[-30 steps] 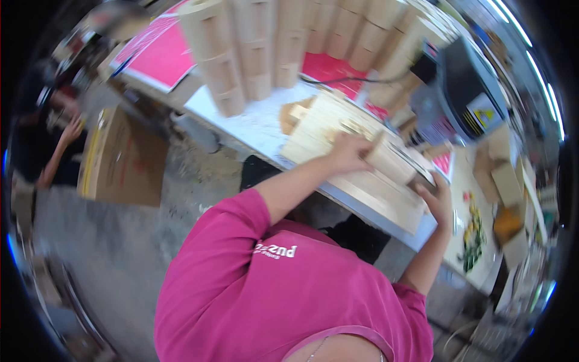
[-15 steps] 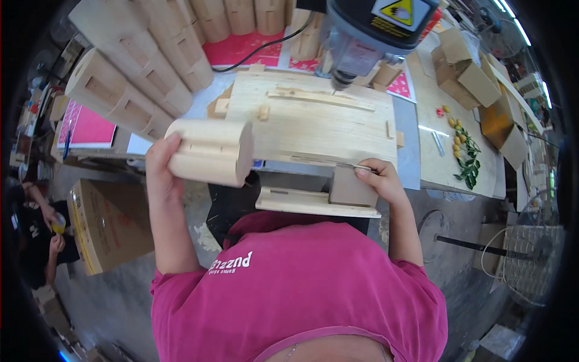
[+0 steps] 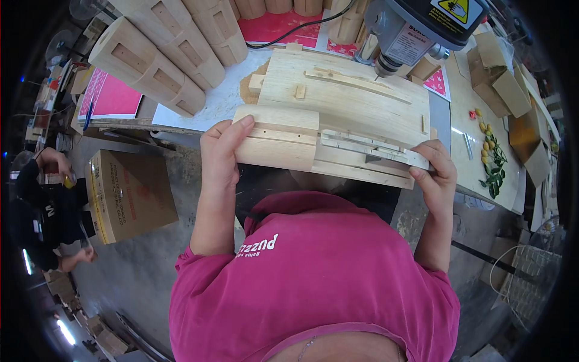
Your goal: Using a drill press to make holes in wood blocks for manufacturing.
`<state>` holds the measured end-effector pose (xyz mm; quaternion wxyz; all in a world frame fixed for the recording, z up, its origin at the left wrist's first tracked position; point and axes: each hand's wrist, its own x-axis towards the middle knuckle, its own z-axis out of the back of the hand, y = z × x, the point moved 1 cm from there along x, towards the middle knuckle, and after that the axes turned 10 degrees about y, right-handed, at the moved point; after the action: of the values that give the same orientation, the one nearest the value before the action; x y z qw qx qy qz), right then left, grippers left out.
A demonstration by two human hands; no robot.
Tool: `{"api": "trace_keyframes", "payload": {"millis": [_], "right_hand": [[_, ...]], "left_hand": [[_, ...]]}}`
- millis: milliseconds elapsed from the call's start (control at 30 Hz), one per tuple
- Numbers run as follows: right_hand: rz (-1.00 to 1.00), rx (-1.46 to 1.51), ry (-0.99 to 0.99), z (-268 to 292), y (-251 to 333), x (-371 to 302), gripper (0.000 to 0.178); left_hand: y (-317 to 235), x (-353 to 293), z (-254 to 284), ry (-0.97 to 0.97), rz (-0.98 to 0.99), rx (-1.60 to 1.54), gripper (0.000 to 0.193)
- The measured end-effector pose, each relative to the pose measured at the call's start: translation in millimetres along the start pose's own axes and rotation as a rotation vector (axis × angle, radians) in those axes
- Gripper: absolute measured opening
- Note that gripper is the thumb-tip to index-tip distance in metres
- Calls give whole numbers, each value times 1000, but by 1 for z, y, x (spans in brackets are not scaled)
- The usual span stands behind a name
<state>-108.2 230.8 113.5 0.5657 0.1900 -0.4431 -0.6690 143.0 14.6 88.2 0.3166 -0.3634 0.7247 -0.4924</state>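
Observation:
My left hand [image 3: 224, 146] grips the left end of a pale wooden cylinder [image 3: 280, 148] with a groove and small dark holes along it. The cylinder lies at the left end of a long wooden cradle [image 3: 362, 171] at the bench's front edge. In my right hand [image 3: 435, 164], pinched between thumb and fingers, is the right end of a narrow light strip [image 3: 371, 148] with lines across it. The strip lies above the cradle, its left end close by the cylinder's groove. Behind both hands is a flat plywood board [image 3: 350, 99] with small wooden stops fixed on it.
A drill press [image 3: 401, 39] hangs over the board's back right. Slotted wooden cylinders [image 3: 148, 63] are stacked at the back left. Open cardboard boxes [image 3: 497, 75] and yellow fruit with leaves [image 3: 490, 151] are on the right bench. Another person [image 3: 51, 205] is beside a large carton [image 3: 129, 196].
My left hand has brought the cylinder right and down onto the cradle. My right hand's piece has turned from broad face to narrow edge. The whole view has shifted.

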Motion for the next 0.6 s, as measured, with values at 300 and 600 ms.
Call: {"api": "trace_keyframes", "payload": {"millis": [300, 600], "right_hand": [[-43, 209, -24, 17, -37, -24, 22], [-134, 111, -11, 12, -48, -23, 20]], "left_hand": [[-28, -5, 36, 521, -612, 506, 39], [-40, -9, 49, 722, -634, 139, 50]]}}
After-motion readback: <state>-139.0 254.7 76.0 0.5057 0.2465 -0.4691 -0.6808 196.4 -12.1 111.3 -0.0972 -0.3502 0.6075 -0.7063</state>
